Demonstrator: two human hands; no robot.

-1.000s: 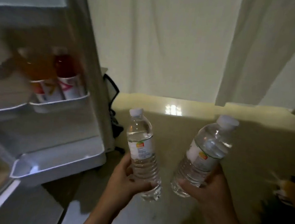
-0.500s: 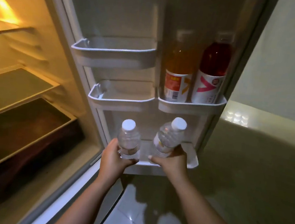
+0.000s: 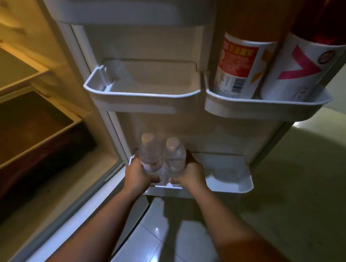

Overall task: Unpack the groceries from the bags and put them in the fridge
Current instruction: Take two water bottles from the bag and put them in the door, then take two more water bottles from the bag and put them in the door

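Two clear water bottles with white caps stand side by side at the left end of the bottom door shelf [image 3: 230, 185] of the open fridge. My left hand [image 3: 138, 173] grips the left water bottle [image 3: 149, 154] low on its body. My right hand [image 3: 191, 174] grips the right water bottle [image 3: 174, 155] the same way. The two bottles touch each other, and their bases are hidden behind my hands and the shelf rim.
An orange drink bottle [image 3: 243, 59] and a red drink bottle [image 3: 303, 65] stand in the upper right door shelf [image 3: 264, 109]. The middle left door shelf [image 3: 137, 100] holds nothing. The fridge interior with a dark drawer [image 3: 21, 130] lies to the left. Glossy floor tiles [image 3: 159, 234] are below.
The view swung from the counter to the fridge door. Both hands carried the bottles down and left into the bottom door shelf, bringing them together.
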